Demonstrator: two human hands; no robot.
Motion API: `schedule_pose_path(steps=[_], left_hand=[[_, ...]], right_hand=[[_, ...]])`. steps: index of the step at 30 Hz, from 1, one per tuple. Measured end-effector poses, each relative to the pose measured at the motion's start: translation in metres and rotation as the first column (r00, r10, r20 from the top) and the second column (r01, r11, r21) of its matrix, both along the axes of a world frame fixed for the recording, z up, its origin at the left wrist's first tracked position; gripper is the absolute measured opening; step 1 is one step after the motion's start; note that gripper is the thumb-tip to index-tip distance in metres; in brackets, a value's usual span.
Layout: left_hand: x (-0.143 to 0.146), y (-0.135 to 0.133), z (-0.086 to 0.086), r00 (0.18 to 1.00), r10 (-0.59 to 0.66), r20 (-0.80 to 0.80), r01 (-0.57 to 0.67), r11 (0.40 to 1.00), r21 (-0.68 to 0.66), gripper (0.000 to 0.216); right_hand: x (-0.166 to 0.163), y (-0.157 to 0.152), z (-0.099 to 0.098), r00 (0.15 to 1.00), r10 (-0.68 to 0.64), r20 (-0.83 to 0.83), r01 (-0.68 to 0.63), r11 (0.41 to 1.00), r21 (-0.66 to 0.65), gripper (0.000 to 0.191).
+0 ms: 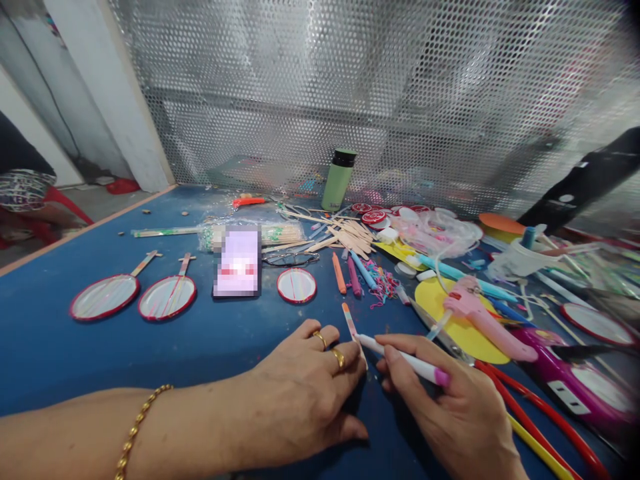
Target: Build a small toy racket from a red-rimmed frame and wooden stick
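Note:
My left hand [307, 390] rests on the blue table [60, 347] with fingers curled, pinning down the near end of a flat wooden stick [350, 325] painted in coloured bands. My right hand [453, 407] grips a white marker with a pink end [407, 360] like a pen, its tip touching the stick beside my left fingers. Two gold rings and a gold bracelet are on the left hand and wrist.
Two round red-rimmed paddles [135, 293] and a small red-rimmed disc [297, 285] lie at left, with a phone [237, 261] between them. Loose wooden sticks [345, 235], markers, a green bottle [339, 179], a pink glue gun [480, 317] and yellow discs crowd the right. Perforated metal stands behind.

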State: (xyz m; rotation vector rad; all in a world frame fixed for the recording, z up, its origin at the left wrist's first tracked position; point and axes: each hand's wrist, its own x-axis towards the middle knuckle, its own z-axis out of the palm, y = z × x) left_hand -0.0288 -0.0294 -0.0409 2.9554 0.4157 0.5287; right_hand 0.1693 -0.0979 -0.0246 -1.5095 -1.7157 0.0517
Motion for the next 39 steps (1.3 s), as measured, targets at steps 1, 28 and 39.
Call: schedule_pose_path(steps=[1,28,39], left_hand=[[-0.0001,0.0,0.0006,1.0,-0.001,-0.001,0.001,1.0,-0.002,0.058],[0.0002,-0.0002,0.0006,1.0,0.011,-0.01,-0.011,1.0,0.029,0.056],[0.0,-0.0002,0.0021,1.0,0.009,-0.025,-0.008,1.0,0.018,0.058]], right_hand=[[0.0008,-0.0004,-0.0007,1.0,-0.013,0.006,0.013,1.0,-0.006,0.014],[0.0009,0.0018,-0.0013,0.998,-0.063,-0.011,0.064,0.998,0.018,0.017],[0.0026,0.0019,-0.0035,0.995,-0.1,-0.011,0.1,0.995,0.02,0.016]])
